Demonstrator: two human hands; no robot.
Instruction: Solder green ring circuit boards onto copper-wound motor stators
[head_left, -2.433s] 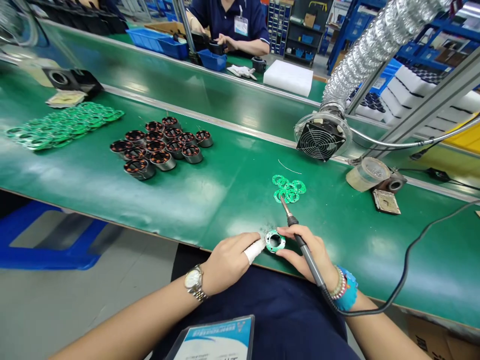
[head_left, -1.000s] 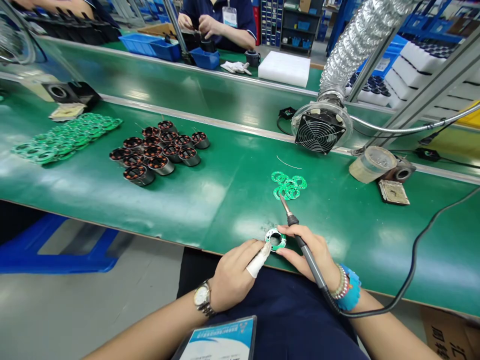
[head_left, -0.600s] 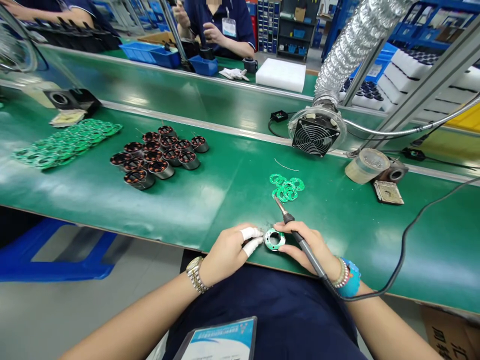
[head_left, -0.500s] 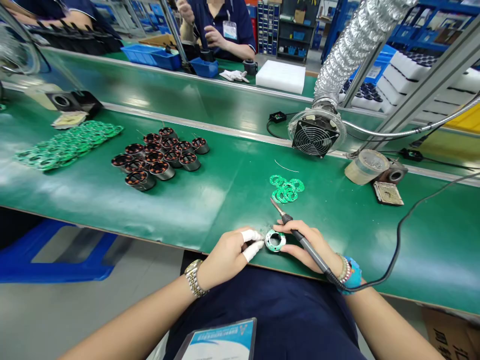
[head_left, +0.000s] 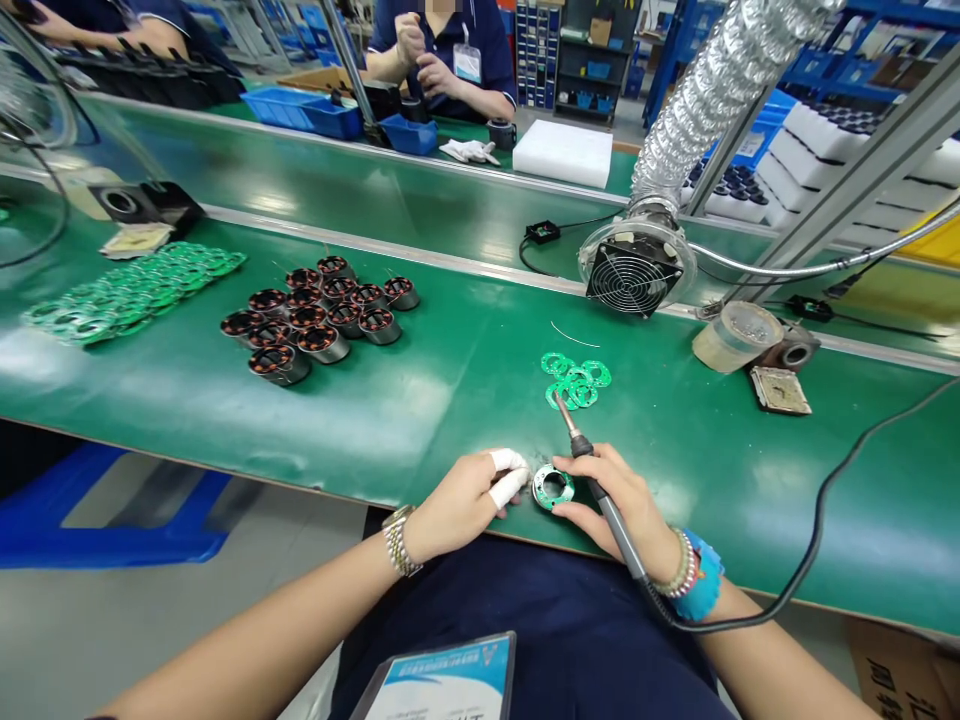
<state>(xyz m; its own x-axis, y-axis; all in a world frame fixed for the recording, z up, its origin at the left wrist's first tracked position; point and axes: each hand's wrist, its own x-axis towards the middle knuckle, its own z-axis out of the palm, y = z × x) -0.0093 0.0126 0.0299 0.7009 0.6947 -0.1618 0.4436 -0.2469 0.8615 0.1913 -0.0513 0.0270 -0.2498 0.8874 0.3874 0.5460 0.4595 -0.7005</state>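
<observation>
My right hand (head_left: 626, 500) has a soldering iron (head_left: 615, 515) lying across it, its metal tip pointing away over loose green boards. Between that hand's thumb and forefinger sits a ring-shaped green circuit board (head_left: 553, 488), which appears to rest on a motor stator whose body is mostly hidden. My left hand (head_left: 472, 495), with white finger covers on thumb and forefinger, is pinched closed just left of the ring. Whatever lies between those fingertips is too small to make out. Several green ring boards (head_left: 577, 380) are loosely piled beyond the iron's tip.
Wound stators (head_left: 322, 315) stand grouped at centre left, beside rows of green boards (head_left: 135, 290). A fume fan (head_left: 634, 275) hangs from a silver duct. A round tub (head_left: 736, 335) and a sponge holder (head_left: 780, 388) are at right. Another person (head_left: 450, 70) works across the bench.
The soldering iron has swung more upright, its tip shifting right. The ring board has tilted slightly and moved a little right. My left fingertips stay pinched beside it.
</observation>
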